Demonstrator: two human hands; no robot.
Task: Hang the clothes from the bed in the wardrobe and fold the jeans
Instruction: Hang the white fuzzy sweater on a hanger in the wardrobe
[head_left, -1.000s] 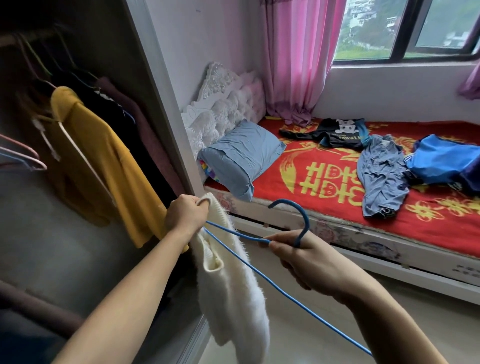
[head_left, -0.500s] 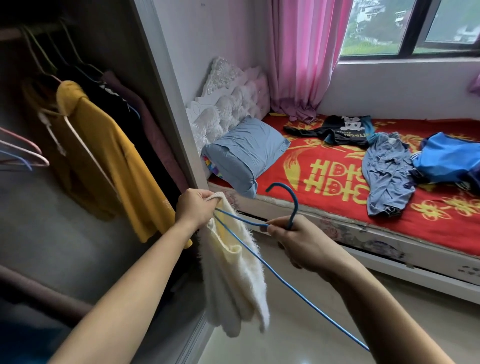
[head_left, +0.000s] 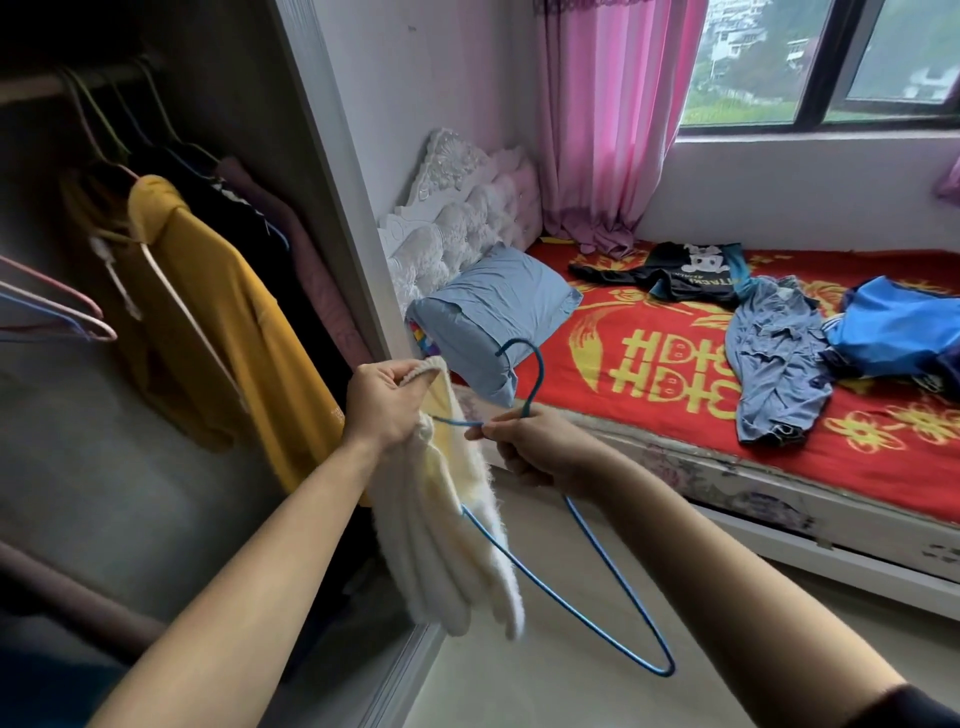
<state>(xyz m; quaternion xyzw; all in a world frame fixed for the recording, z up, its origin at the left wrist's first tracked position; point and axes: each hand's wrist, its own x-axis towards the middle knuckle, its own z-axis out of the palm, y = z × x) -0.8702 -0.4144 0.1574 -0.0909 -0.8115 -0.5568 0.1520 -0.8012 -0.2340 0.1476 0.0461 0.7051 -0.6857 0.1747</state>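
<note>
Blue hanger pushed deeper into white sweater, hands closer

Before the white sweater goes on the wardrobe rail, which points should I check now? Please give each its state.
1. Left hand grips white sweater collar: ok.
2. Right hand holds blue hanger near the hook: ok.
3. Hanger fully inside sweater: not ok, one end sticks out.
4. Free space on wardrobe rail: cannot tell.
5. Clothes left on bed: not ok, several remain.
</note>
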